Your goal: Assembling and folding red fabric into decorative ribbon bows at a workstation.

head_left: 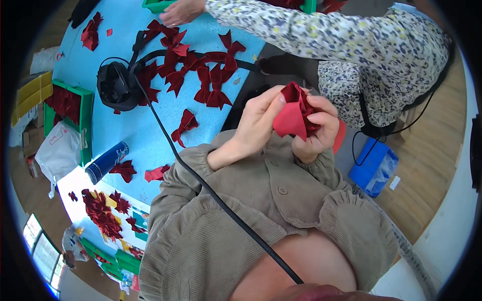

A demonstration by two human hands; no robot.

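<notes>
Both hands are raised in front of my chest, gripping a red ribbon bow (293, 118) between them. My left hand (258, 118) pinches its left side with thumb and fingers. From the other side, my right hand (321, 123) curls its fingers round the folds, hiding part of the bow. The ribbon has a smooth, lighter red face and darker velvety folds. On the light-blue table (145, 125) to the left lie several dark red bows (216, 85), bunched toward the far side. One single bow (186, 128) rests nearer my left sleeve.
A co-worker's hand (183, 11) reaches over the table's far edge. A black rounded device (118, 85) trails a cable (201, 180) across my front. A blue can (106, 163), a green crate (89, 120) and a white plastic bag (59, 150) are leftward; a blue bin (364, 170) is rightward.
</notes>
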